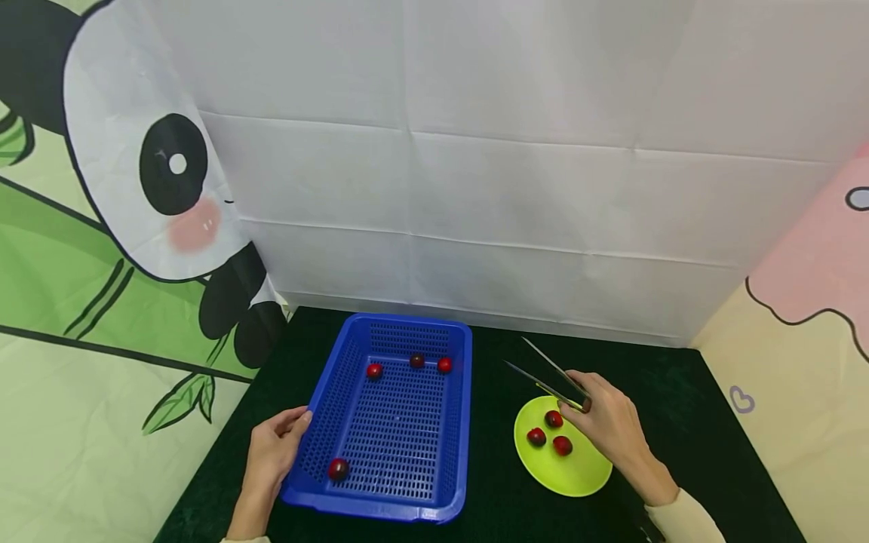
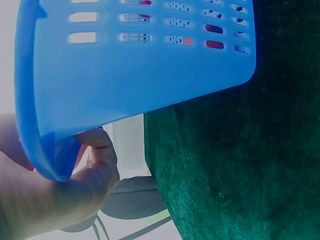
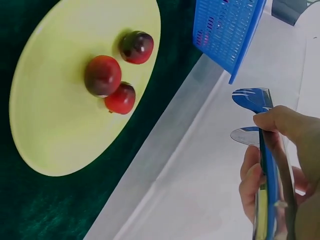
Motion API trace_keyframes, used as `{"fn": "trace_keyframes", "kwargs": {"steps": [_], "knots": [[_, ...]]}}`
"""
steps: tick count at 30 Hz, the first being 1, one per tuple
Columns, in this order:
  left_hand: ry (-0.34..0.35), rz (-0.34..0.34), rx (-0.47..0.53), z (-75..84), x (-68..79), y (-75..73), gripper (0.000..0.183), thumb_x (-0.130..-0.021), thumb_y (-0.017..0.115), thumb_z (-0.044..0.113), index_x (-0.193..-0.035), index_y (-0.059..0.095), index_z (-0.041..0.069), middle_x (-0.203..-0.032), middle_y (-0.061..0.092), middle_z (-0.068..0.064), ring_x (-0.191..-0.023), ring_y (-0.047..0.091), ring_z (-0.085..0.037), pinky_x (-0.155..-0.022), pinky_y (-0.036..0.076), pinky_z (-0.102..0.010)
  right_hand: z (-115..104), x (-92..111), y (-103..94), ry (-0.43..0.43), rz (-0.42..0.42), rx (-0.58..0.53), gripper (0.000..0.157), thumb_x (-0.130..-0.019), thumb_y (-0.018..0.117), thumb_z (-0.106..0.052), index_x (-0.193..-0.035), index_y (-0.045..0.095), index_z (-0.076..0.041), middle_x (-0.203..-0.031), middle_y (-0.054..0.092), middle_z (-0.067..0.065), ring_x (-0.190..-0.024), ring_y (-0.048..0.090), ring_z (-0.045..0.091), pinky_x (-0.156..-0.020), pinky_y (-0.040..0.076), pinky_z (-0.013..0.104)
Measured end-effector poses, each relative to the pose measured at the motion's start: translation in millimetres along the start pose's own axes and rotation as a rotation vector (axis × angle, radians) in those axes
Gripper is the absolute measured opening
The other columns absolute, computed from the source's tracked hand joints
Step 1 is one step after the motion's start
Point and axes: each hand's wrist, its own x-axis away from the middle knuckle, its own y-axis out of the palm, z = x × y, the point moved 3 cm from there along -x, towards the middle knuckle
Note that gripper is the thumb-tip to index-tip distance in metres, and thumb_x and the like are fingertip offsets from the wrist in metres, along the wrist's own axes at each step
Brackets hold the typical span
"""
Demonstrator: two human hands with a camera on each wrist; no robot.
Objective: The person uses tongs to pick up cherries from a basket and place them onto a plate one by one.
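Note:
My left hand grips the rim of a blue plastic basket at its left side; in the left wrist view the thumb and fingers curl round the rim. Several small round red-and-dark fruits lie in the basket, one of them a dark red fruit near the front left corner. My right hand holds metal tongs, whose tips stand apart with nothing between them. Below the tongs is a yellow-green plate with three similar fruits, including a red fruit.
Dark green cloth covers the table. A white sheet hangs behind it. Printed cloths with a panda on the left and a pink shape on the right flank the table. Basket and plate stand apart.

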Motion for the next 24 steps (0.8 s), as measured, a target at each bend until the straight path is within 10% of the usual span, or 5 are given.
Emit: {"fn": "trace_keyframes", "kwargs": {"steps": [24], "knots": [[0.006, -0.022, 0.018, -3.0, -1.7, 0.5, 0.048, -0.095, 0.054, 0.042, -0.127, 0.057, 0.006, -0.112, 0.063, -0.016, -0.093, 0.060, -0.024, -0.081, 0.047, -0.040, -29.9, -39.5, 24.5, -0.218, 0.001, -0.051, 0.045, -0.077, 0.080, -0.017, -0.118, 0.066, -0.005, -0.100, 0.066, 0.006, -0.053, 0.042, 0.000, -0.044, 0.033, 0.016]]}}
